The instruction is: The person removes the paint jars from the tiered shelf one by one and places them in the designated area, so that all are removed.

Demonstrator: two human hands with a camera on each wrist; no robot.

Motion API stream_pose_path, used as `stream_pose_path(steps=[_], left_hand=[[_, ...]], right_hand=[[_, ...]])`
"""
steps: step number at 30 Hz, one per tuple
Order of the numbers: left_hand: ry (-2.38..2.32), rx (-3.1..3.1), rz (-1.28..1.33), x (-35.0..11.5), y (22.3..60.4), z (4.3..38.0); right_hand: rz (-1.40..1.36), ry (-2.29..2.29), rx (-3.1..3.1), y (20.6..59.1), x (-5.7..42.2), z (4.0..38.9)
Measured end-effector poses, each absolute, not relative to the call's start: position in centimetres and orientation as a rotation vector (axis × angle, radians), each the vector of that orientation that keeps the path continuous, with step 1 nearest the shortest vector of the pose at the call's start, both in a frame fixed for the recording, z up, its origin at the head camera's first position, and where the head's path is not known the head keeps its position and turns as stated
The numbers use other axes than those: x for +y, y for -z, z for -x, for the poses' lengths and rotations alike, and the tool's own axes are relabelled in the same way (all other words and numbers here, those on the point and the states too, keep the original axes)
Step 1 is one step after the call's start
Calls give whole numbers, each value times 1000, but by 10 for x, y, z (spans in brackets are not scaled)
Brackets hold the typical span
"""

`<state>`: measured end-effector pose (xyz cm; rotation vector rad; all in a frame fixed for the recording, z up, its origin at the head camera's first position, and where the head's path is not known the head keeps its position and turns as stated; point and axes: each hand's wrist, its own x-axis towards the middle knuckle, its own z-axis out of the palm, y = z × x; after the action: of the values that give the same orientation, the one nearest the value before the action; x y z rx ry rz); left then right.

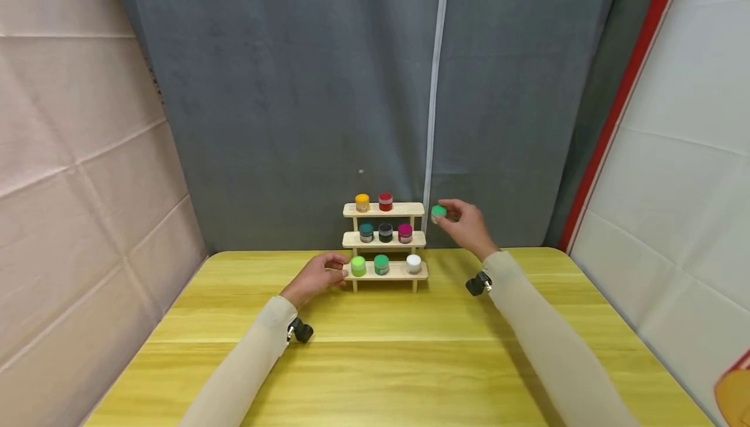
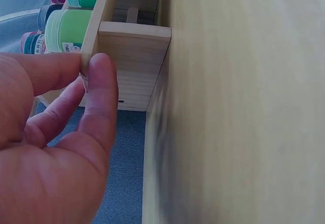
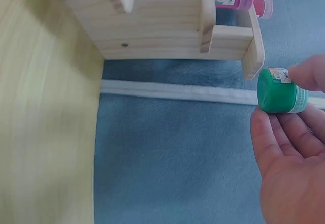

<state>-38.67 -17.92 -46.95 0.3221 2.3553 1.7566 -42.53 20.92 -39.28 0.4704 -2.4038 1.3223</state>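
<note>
A three-tier wooden display rack (image 1: 383, 240) stands at the table's far side, bearing small paint jars. My left hand (image 1: 318, 276) pinches the left end of its lowest shelf (image 2: 90, 43) between thumb and finger, beside the light green jar (image 1: 359, 266). Raised just right of the top shelf, my right hand (image 1: 467, 226) holds a green paint jar (image 3: 277, 93) between thumb and fingers. On the top shelf sit a yellow jar (image 1: 362, 203) and a red jar (image 1: 385, 202), with bare wood to their right.
The middle shelf carries teal, black (image 1: 385, 233) and magenta (image 1: 405, 233) jars. Another green jar (image 1: 381, 265) and a white jar (image 1: 413, 264) stand on the lowest shelf. A grey curtain (image 1: 281, 121) hangs behind the yellow wood-grain table (image 1: 375, 362).
</note>
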Motion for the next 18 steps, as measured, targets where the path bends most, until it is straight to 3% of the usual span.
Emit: stream_pose_path(steps=[18], left_hand=[[-1805, 2293, -337, -182, 473, 387]], right_hand=[[-445, -1291, -2473, 431, 258, 406]])
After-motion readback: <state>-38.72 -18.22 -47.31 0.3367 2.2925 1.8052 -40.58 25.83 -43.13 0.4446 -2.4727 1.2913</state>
